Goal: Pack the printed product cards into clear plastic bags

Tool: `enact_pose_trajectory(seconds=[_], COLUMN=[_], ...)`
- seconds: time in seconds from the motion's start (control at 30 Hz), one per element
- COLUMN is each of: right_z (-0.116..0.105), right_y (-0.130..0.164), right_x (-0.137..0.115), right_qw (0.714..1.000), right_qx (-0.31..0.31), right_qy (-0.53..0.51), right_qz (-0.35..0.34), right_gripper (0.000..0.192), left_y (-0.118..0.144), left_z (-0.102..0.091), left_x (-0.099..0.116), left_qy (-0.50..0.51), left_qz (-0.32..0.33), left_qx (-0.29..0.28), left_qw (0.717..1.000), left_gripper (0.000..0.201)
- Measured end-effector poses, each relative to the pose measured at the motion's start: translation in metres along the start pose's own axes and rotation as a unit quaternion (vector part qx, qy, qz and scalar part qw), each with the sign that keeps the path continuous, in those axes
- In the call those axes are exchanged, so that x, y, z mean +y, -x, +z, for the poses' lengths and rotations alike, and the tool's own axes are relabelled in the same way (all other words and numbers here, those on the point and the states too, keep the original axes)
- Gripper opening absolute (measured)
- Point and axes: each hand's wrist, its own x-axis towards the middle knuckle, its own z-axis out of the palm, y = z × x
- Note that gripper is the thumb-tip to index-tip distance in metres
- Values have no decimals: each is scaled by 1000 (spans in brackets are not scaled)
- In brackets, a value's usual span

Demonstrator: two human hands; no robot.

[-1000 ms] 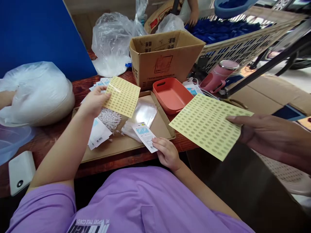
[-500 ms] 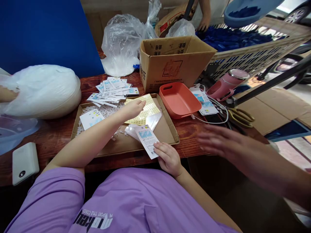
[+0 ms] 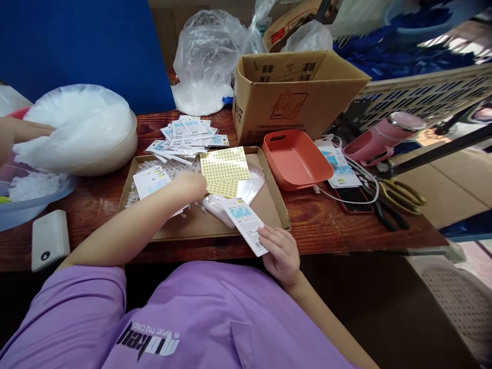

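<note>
My right hand (image 3: 282, 251) pinches the lower end of a white and blue printed card (image 3: 245, 225), held tilted over the tray's front edge. My left hand (image 3: 190, 187) reaches over the shallow cardboard tray (image 3: 269, 215), beside a yellow sheet of small round stickers (image 3: 225, 164); its fingers are bent down out of sight. Small white plastic pieces (image 3: 144, 166) fill the tray's left part, with printed cards (image 3: 150, 180) lying on them. Clear plastic sleeves (image 3: 255, 184) lie partly under the sticker sheet. Behind the tray is a pile of printed cards (image 3: 188, 134).
An orange bin (image 3: 298, 161) and an open carton (image 3: 303, 105) stand behind right. Pink bottle (image 3: 384, 136), phone (image 3: 353, 199) and scissors (image 3: 402, 195) lie at right. At left, another person's hand (image 3: 31, 128) touches a full white bag (image 3: 88, 133); a white power bank-like device (image 3: 49, 241) lies nearer.
My left hand has drawn back and down from above the sticker sheet. The other person's hand at right has left the view. My right hand keeps the card; the view has shifted.
</note>
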Motion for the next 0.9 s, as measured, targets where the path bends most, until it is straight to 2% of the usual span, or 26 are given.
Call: enact_pose_trajectory(seconds=[0.1,0.17,0.2,0.23,0.3,0.37,0.43,0.53,0.6,0.7,0.9], right_z=[4,8,9,10,10,9,9,12,15,17,16], right_y=[-6,-15,-20,-25,-33,-38,-39,-33,-29,-25,-24], right_x=[5,11,14,18,24,29,32,34,37,40,44], right_qw=[981,945,929,918,908,908,908,903,898,888,878], right_qx=[113,206,243,273,309,314,311,315,320,333,347], right_qy=[-41,-48,-51,-57,-82,-99,-94,-74,-77,-102,-128], right_qz=[151,250,275,282,270,260,264,282,293,300,305], right_gripper=[31,25,23,23,27,30,29,28,27,27,28], left_y=[15,21,23,22,17,8,-4,-19,-25,-27,-20], left_z=[15,18,17,15,10,6,5,9,14,16,6], left_x=[16,23,24,24,21,15,9,1,-2,-6,-9], left_qy=[-45,-66,-71,-77,-106,-157,-196,-174,-122,-40,6], left_qz=[-13,2,16,36,78,97,97,118,131,115,83], left_qx=[14,33,35,26,-15,-63,-93,-98,-94,-68,8], left_qw=[999,997,997,996,991,981,971,973,979,990,996], left_gripper=[33,40,42,48,74,101,110,108,105,94,37])
